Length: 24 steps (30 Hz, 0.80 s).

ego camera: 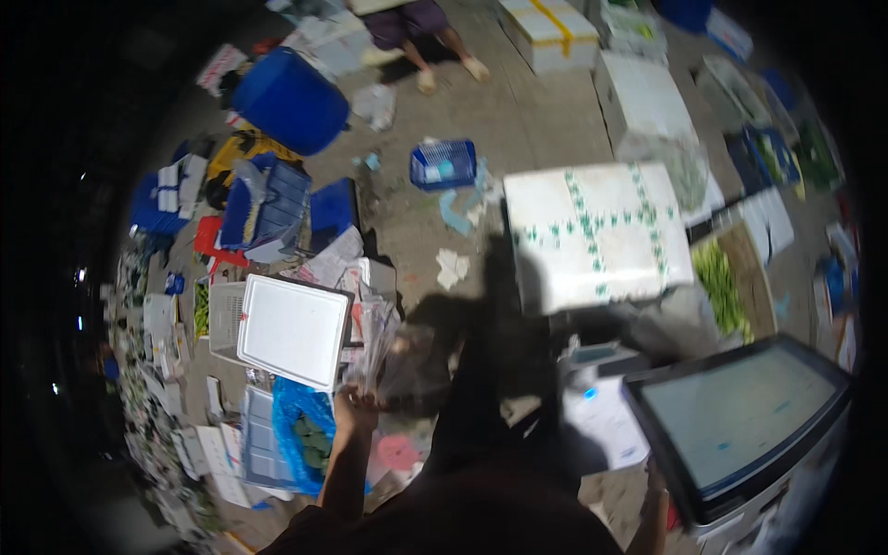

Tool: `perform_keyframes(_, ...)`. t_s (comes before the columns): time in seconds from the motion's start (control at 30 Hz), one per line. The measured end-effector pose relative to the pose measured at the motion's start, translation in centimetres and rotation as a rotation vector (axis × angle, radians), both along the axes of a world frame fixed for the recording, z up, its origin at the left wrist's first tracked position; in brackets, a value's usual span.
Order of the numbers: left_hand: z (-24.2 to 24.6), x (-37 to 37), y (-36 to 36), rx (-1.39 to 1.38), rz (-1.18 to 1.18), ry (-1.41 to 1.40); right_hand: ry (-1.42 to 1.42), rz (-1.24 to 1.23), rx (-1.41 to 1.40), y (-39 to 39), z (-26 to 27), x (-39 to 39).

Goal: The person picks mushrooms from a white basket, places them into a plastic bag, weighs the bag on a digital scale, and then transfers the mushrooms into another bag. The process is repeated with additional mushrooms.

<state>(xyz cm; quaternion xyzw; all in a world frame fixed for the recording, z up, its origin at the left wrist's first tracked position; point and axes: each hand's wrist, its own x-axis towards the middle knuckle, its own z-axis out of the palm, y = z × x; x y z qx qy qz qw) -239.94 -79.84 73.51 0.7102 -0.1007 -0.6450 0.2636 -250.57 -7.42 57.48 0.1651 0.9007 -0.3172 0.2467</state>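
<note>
My left hand (356, 409) is at the lower left, its fingers at clear plastic bags (378, 340) beside the corner of a white foam lid (295, 331). Whether it grips the plastic cannot be told. Below and left of it, a blue plastic bag (283, 423) holds dark green vegetables (312, 444). At the lower right, my right hand (655, 479) is dim and partly hidden at the near-left edge of a touchscreen terminal (746, 413). White paper (603, 423) lies left of the screen. Beyond stands a large white foam box (596, 232) with green-printed tape.
A blue basket (444, 165) and scraps lie on the concrete floor ahead. Further left are a blue barrel (288, 100) and blue crates (267, 201). A person (409, 28) stands at the top. Foam boxes (645, 100) and a box of green vegetables (721, 288) line the right.
</note>
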Motion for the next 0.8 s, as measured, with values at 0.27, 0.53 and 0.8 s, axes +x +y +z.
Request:
perform_keyframes(0.27,4.6,-8.8,-17.0,-0.122,-0.414,0.195,-0.824,0.555,-0.011,-18.4,4.2,15.9)
perform_keyframes(0.53,9.4,-22.3,-29.1,-0.223,-0.655,0.359,-0.658,0.242,-0.060,-37.9,-2.1,2.4)
perform_keyframes(0.8,8.1,-31.9,-40.5,-0.148,-0.555,0.422,-0.572,0.401,-0.150,-50.8,-13.3,-19.8)
